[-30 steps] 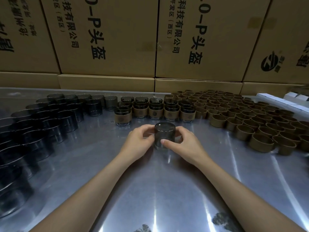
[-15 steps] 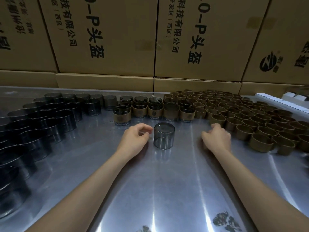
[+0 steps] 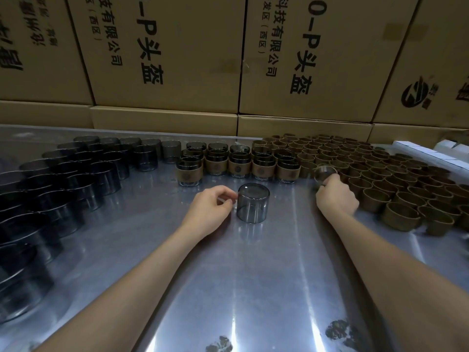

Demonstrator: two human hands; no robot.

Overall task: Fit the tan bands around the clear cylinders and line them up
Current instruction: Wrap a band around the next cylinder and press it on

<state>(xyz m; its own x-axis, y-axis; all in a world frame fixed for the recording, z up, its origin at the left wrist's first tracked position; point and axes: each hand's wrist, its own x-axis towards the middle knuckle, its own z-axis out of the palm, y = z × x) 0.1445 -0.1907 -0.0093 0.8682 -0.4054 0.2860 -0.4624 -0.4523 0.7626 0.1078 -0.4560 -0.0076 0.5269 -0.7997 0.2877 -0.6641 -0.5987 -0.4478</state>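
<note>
A smoky clear cylinder (image 3: 253,203) stands upside down on the metal table, in the middle. My left hand (image 3: 212,208) rests just left of it, fingers loosely curled, fingertips at its wall without gripping it. My right hand (image 3: 335,196) has reached to the near edge of the field of loose tan bands (image 3: 375,174) and pinches one blurred tan band (image 3: 325,172). A row of banded cylinders (image 3: 238,166) stands behind the lone cylinder.
Several bare dark cylinders (image 3: 76,179) crowd the left of the table (image 3: 253,288). Cardboard boxes (image 3: 177,59) form a wall along the back. White boxes (image 3: 426,151) lie at the far right.
My right hand left the cylinder, swung right to the tan bands and took hold of one. My left hand let go and stays beside the cylinder.
</note>
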